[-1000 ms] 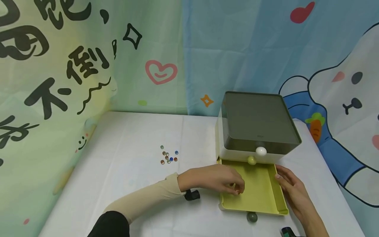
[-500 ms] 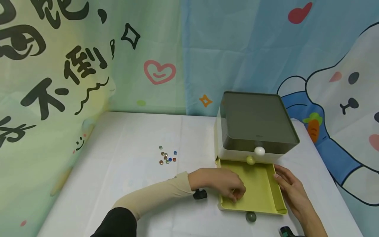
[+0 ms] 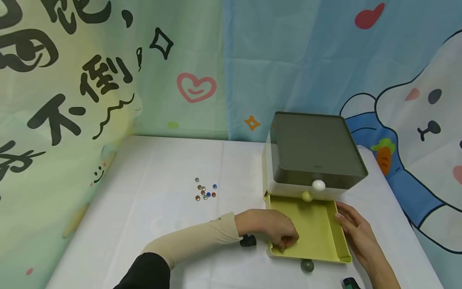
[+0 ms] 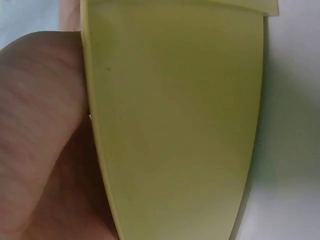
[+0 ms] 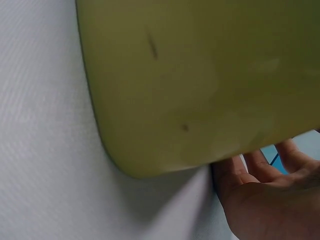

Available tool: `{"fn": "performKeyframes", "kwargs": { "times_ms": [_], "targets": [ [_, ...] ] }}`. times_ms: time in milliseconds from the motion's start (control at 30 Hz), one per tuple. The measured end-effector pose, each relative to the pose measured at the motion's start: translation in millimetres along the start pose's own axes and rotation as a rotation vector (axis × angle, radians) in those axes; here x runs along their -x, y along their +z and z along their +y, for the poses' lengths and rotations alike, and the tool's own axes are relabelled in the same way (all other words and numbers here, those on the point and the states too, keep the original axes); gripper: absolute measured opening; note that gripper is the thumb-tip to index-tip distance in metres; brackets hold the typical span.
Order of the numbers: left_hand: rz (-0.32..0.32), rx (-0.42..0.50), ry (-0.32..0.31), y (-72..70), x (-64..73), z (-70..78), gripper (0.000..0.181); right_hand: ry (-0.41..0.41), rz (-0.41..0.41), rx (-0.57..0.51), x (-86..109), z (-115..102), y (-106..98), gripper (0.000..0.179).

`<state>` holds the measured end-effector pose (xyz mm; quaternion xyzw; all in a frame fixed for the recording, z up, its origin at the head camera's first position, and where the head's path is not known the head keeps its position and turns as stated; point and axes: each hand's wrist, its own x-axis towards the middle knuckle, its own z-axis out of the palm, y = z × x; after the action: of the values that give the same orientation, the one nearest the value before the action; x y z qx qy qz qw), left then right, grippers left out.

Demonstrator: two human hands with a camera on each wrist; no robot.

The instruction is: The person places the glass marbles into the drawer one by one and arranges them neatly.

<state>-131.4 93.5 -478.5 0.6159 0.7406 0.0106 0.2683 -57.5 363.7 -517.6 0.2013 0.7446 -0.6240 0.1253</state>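
My left hand (image 3: 278, 228) reaches down into the pulled-out yellow-green drawer (image 3: 314, 233), near its front left corner. Its curled fingers pinch a small reddish marble, now hidden behind them. The left wrist view shows this hand (image 4: 40, 120) beyond the drawer's side wall (image 4: 175, 110). My right hand (image 3: 361, 237) holds the drawer's right wall, thumb at the rim and fingers outside. In the right wrist view its fingers (image 5: 230, 170) lie against the drawer's outer side (image 5: 200, 90). Several small glass marbles (image 3: 208, 194) lie in a loose group on the white cloth.
Above the drawer stands a box (image 3: 317, 144) with a dark see-through top, a white knob (image 3: 318, 185) and a yellow-green knob (image 3: 306, 196). A grey-green knob (image 3: 307, 265) sticks out from the drawer's front. Printed curtains hang behind the white-covered table (image 3: 173, 156).
My left hand has moved a little toward the drawer's front and lower, its fingers now hiding the reddish marble seen earlier. My right hand has stayed at the drawer's right wall.
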Motion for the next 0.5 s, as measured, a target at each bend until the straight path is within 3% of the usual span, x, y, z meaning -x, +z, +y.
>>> {"fn": "performKeyframes", "kwargs": {
  "times_ms": [500],
  "targets": [
    [-0.03, -0.038, -0.038, 3.0, -4.7, 2.5, 0.019, 0.04, 0.003, 0.016, 1.5, -4.0, 0.0, 0.073]
  ]
}}
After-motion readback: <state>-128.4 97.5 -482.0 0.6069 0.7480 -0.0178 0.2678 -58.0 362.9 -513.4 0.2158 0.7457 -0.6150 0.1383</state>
